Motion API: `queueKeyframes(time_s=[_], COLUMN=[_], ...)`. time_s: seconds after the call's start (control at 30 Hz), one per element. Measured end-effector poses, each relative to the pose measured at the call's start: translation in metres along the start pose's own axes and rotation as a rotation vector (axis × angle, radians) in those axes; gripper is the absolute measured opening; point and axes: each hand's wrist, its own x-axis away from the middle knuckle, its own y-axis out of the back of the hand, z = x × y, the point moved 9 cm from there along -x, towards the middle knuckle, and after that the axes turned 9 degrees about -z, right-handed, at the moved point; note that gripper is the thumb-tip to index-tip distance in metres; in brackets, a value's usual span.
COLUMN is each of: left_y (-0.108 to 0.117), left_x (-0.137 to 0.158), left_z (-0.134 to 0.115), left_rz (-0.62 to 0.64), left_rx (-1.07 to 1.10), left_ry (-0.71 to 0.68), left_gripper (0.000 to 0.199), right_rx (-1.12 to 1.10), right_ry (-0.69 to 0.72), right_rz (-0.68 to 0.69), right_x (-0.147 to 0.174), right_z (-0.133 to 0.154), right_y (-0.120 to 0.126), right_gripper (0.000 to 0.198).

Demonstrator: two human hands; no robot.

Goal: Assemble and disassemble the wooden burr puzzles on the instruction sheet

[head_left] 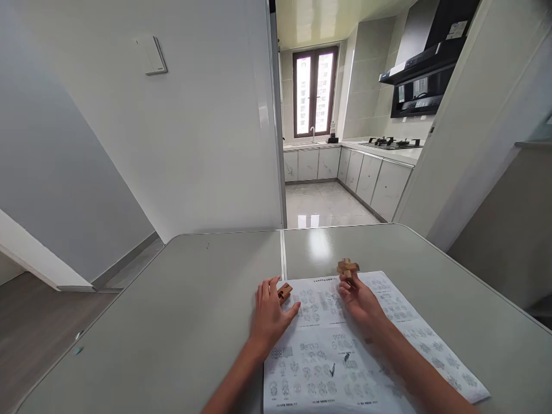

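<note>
Right hand (pixel 359 300): fingertips closed on a wooden burr puzzle (pixel 347 267).
Burr puzzle position: at the far end of the right hand, raised in the fingertips above the far edge of the diagram sheet (pixel 310 339); cross-shaped, with short bars projecting.
Left hand (pixel 271 313): open; fingers extended toward the far side, thumb spread to the right.
Notched wooden block (pixel 285 292): just beside the left hand, in the gap between fingers and thumb, at the sheet's far left corner; dark cut-outs on the visible face. Finger contact cannot be determined.
Diagram sheet: spread on the table (pixel 129 345) beneath both hands; printed with rows of small figures; right forearm extends over its right part.
Table surface: pale grey-green; a light seam (pixel 283 253) runs from the far edge toward the sheet.
Base cabinets (pixel 308 164): in the kitchen at the far side; fronts closed, contents hidden.
Countertop fittings: gas hob (pixel 390 142) at right, below a range hood (pixel 431 57); faucet (pixel 313 133) before the window (pixel 315 92).
Left wall: light switch (pixel 154 56).
</note>
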Motion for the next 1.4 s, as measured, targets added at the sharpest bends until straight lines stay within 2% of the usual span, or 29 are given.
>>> queueKeyframes(time_s=[0.23, 0.4, 0.6, 0.87, 1.03, 1.2, 1.33, 1.37, 1.4], left_y=[-0.011, -0.013, -0.014, -0.024, -0.022, -0.013, -0.011, -0.012, -0.013], left_x=[0.004, 0.004, 0.005, 0.009, 0.009, 0.007, 0.005, 0.005, 0.005], left_z=[0.009, 0.013, 0.013, 0.001, -0.002, 0.0, 0.0, -0.001, -0.002], left_rz=[0.072, 0.107, 0.099, 0.09, 0.082, 0.073, 0.099, 0.102, 0.103], left_rx=[-0.148, -0.169, -0.093, -0.022, -0.081, -0.189, -0.214, -0.216, -0.215], left_ry=[-0.001, 0.004, -0.003, -0.129, -0.152, -0.108, -0.112, -0.118, -0.123], left_gripper=[0.046, 0.036, 0.034, 0.034, 0.038, 0.036, 0.029, 0.027, 0.026], right_rx=[-0.099, -0.168, -0.196, -0.16, -0.116, -0.036, 0.099, 0.17, 0.367], right_ry=[0.044, 0.032, 0.007, -0.001, 0.02, 0.051, 0.052, 0.062, 0.15], right_rz=[-0.124, -0.224, -0.299, -0.332, -0.312, -0.253, -0.121, -0.073, 0.019], right_x=[-0.021, -0.022, -0.019, -0.013, -0.01, -0.001, 0.019, 0.027, 0.036], right_z=[0.02, 0.024, 0.021, 0.013, 0.016, 0.021, 0.014, 0.01, 0.011], right_y=[0.029, 0.04, 0.044, 0.043, 0.039, 0.025, -0.004, -0.015, -0.03], right_gripper=[0.013, 0.026, 0.029, 0.023, 0.016, 0.016, 0.013, 0.016, 0.02])
